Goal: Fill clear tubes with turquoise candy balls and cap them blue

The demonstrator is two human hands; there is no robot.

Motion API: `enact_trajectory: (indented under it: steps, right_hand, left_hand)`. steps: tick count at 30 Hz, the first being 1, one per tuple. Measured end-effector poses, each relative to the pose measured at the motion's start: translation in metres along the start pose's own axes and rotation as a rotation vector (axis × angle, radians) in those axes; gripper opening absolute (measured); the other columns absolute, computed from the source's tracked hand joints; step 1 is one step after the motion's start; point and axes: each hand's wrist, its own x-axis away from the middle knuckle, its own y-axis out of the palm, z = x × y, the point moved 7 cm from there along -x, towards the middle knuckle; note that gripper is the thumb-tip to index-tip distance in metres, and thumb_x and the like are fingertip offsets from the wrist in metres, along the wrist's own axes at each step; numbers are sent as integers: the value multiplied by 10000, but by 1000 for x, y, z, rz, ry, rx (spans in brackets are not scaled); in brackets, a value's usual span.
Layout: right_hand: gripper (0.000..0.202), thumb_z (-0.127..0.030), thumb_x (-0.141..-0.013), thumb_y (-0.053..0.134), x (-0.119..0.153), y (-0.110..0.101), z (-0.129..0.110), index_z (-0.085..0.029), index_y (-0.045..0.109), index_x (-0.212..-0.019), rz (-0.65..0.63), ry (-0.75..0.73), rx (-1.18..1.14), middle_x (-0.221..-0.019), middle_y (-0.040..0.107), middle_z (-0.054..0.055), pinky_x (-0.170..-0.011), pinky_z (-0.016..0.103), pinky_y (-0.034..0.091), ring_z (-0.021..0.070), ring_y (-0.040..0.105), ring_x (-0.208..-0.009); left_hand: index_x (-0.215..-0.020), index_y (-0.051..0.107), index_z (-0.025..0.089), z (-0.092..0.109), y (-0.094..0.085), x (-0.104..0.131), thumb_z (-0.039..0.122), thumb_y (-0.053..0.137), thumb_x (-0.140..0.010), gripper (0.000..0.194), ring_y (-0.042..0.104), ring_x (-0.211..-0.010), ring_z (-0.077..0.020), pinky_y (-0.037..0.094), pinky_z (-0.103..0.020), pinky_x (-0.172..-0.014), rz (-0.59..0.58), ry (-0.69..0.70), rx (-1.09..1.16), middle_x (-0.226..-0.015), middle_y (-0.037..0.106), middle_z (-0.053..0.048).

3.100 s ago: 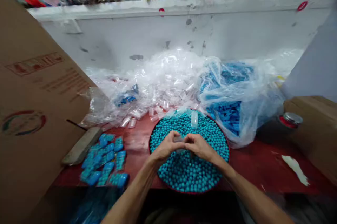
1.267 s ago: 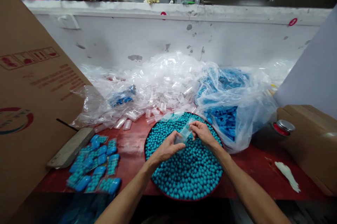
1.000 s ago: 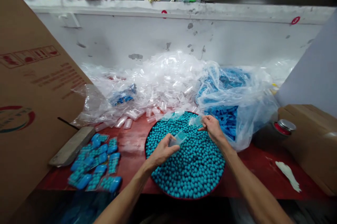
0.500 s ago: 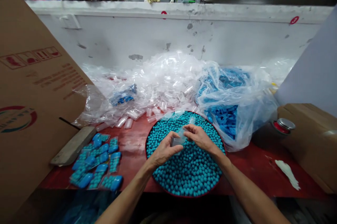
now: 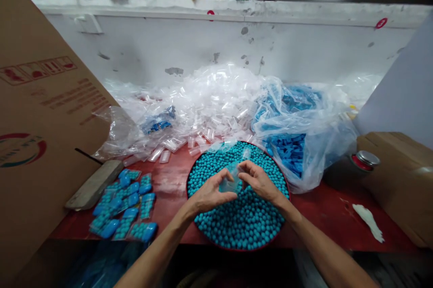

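Observation:
A small clear plastic sleeve [image 5: 230, 183] is held between my two hands, above a round red-rimmed tray [image 5: 188, 187] of turquoise balls [image 5: 237, 229]. My left hand [image 5: 212, 192] grips the sleeve's left side between thumb and fingers. On its right side, the pinched fingertips of my right hand [image 5: 259, 180] touch the sleeve's upper edge. Another clear sleeve [image 5: 246, 153] lies on the balls just beyond my right fingers. To the left, several clear packs [image 5: 147, 205] of turquoise balls with blue tops lie on the red table [image 5: 169, 184].
Behind the tray is a heap of clear sleeves [image 5: 216, 98]. A plastic bag of blue pieces [image 5: 291, 153] stands at its right. Cardboard boxes flank the table on the left [image 5: 43, 107] and right [image 5: 399, 180]. A grey block [image 5: 94, 185] and a lidded jar [image 5: 365, 162] stand nearby.
My right fingers have shifted slightly along the sleeve's upper edge, and the sleeve looks a little wider between my hands. The whole view has moved slightly.

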Motion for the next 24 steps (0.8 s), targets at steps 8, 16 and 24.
enact_trajectory:
  steps: [8, 16, 24]
  right_hand:
    - [120, -273, -695, 532, 1, 0, 2, -184, 504, -769, 21, 116, -177, -632, 501, -51, -485, 235, 466, 73, 461, -464]
    - [261, -291, -682, 545, -4, -74, 1, -189, 478, -913, 317, 116, -102, -547, 427, -75, -430, 246, 484, 87, 442, -442]
    - [293, -222, -752, 457, 5, -9, 14, -190, 507, -1039, 68, 117, 100, -697, 534, -10, -513, 253, 477, 126, 546, -581]
  left_hand:
    - [-753, 414, 198, -3, 8, 3, 215, 511, -670, 129, 360, -493, -78, 281, -193, -469, 65, -57, 108, -562, 408, 72]
    - [-724, 413, 203, -34, -16, 21, 240, 544, -661, 149, 397, -527, -92, 301, -201, -501, 257, -110, -10, -577, 411, 66]
    - [-897, 404, 209, -18, -4, 13, 230, 543, -686, 253, 465, -692, -121, 384, -228, -625, 184, -5, 36, -790, 475, 22]
